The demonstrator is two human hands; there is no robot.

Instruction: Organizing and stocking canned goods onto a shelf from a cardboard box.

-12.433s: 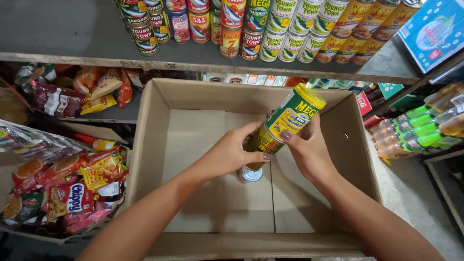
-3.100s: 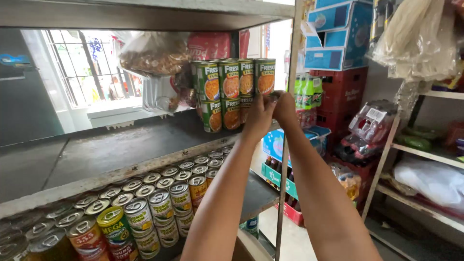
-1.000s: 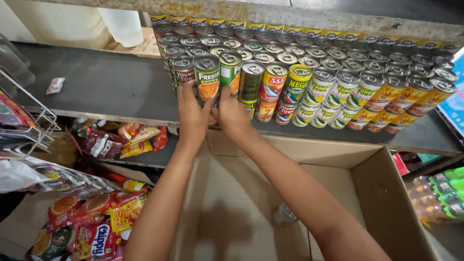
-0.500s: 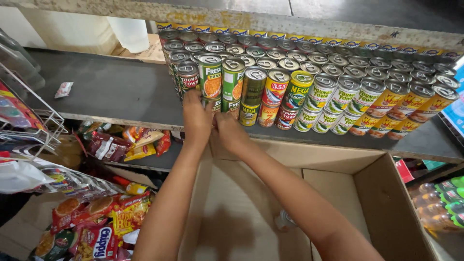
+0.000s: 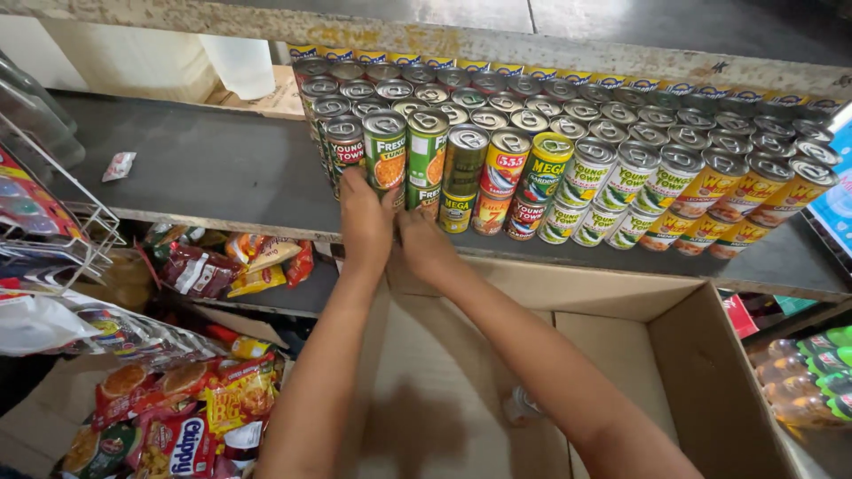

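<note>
**Hands steady a stacked pair of cans at the shelf front**

At frame centre, the left hand [image 5: 366, 217] and right hand [image 5: 424, 244] close their fingers round the lower green and orange can [image 5: 388, 158], at the near edge of the dark shelf [image 5: 204, 173]. A nudge could likely topple neighbouring stacked cans [image 5: 541, 177] into the cardboard box [image 5: 710, 372] below.

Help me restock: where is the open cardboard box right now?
In the head view, the cardboard box sits below the shelf of stacked cans, under both forearms.
</note>
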